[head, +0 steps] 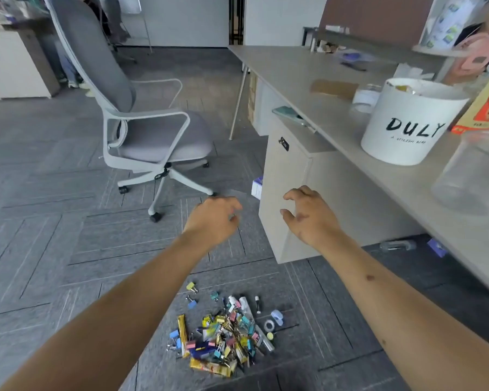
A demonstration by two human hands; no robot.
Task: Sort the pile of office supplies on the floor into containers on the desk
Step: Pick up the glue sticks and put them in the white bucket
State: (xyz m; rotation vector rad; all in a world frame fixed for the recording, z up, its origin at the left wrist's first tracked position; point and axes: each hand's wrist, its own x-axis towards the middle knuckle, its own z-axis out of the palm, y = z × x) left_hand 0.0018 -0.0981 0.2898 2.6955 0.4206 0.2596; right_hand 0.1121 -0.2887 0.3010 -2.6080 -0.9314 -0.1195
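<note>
The left hand point(213, 218) hangs in the air over the floor point(40, 221), fingers loosely curled, with nothing visible in them. Just to its right, the right hand point(308, 217) hovers with fingers spread and bent, gripping nothing, in front of a beige cabinet point(290, 165). Below and between the forearms, the pile of office supplies point(226, 333), mostly coloured binder clips, lies on the floor. On the desk point(294, 77) at right stands a white tub point(407, 131) lettered "DULY", its smaller line unreadable, beside a clear jar point(469, 170).
</note>
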